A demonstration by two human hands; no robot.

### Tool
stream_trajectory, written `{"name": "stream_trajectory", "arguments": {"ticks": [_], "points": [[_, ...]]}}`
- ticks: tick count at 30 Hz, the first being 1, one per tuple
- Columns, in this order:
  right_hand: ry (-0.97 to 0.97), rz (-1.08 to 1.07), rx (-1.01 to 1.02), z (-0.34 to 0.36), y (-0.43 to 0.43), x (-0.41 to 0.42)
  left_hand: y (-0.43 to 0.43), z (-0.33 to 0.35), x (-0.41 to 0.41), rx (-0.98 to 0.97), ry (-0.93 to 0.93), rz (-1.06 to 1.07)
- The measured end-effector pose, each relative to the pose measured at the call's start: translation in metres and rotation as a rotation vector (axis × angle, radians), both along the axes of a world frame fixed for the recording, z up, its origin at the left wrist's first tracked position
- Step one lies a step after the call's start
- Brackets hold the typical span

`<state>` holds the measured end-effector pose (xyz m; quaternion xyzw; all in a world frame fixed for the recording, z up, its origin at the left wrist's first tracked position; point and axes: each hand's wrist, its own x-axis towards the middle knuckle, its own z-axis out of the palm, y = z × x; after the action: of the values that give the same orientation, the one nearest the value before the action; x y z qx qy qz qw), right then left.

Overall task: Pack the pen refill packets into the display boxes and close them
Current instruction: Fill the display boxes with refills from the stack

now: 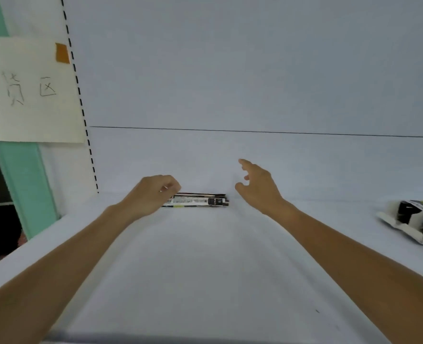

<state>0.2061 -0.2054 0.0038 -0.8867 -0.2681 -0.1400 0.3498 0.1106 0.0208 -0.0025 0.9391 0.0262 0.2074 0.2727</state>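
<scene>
A small stack of pen refill packets (200, 201), black and white, lies flat near the far edge of the white table (205, 269). My left hand (153, 193) is curled over the stack's left end, fingers closed on it. My right hand (257, 184) hovers just right of the stack with fingers spread, touching nothing. At the far right edge of the view lies a display box (418, 220), black, white and yellow, partly cut off by the frame.
A white wall rises directly behind the table. On the left, a paper sign (29, 90) with handwriting is taped to a green post (29, 184). A dashed black line runs down the wall's left edge.
</scene>
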Motion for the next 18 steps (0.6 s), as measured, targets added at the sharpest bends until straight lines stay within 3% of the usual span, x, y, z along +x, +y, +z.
{"name": "stream_trajectory", "arguments": {"ticks": [5,12,18], "points": [[0.024,-0.115,-0.081,-0.019,-0.022,0.001,0.007,-0.025,0.044,0.445,0.274,0.064],[0.057,-0.126,-0.171,-0.039,-0.015,-0.004,0.008,-0.028,0.058,0.509,0.308,0.057],[-0.01,-0.096,-0.151,-0.038,0.006,-0.011,0.002,-0.029,0.042,0.116,0.219,-0.048]]}}
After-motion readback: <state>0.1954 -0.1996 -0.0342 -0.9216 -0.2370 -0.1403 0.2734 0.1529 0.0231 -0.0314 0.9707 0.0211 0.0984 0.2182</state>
